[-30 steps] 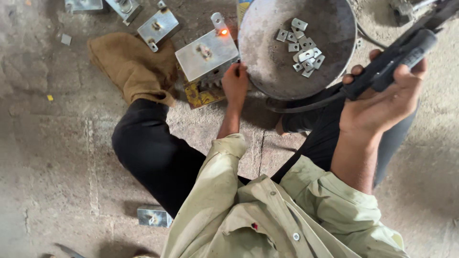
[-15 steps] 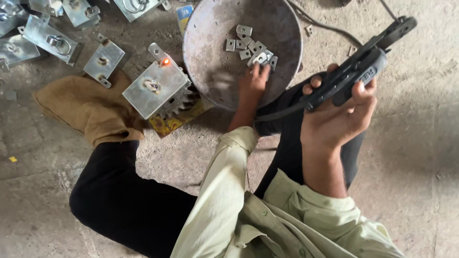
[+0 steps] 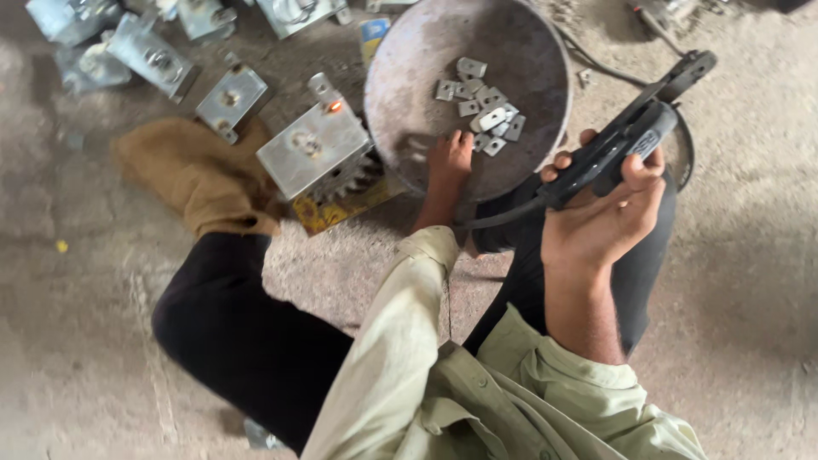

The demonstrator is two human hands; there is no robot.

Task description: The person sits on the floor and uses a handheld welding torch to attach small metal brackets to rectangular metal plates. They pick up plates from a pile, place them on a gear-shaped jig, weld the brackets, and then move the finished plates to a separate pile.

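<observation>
My left hand point(image 3: 449, 159) reaches into a round, rusty metal pan point(image 3: 409, 77) and its fingers touch the near edge of a pile of several small grey metal plates point(image 3: 479, 104); whether it grips one is hidden. My right hand point(image 3: 607, 213) is raised at the right and closed around a dark power tool point(image 3: 626, 140) with a black cable trailing from it. I sit on the floor in a pale green shirt and dark trousers.
Left of the pan stands a square metal block point(image 3: 313, 151) with a gear under it, on a yellow card. A brown cloth point(image 3: 200, 175) lies further left. Several metal brackets point(image 3: 230, 98) are scattered along the top left on the concrete floor.
The view has shifted, so the pan and parts sit lower and more central. My left hand has moved from the pan's rim further into the pile of plates. My right hand keeps the tool.
</observation>
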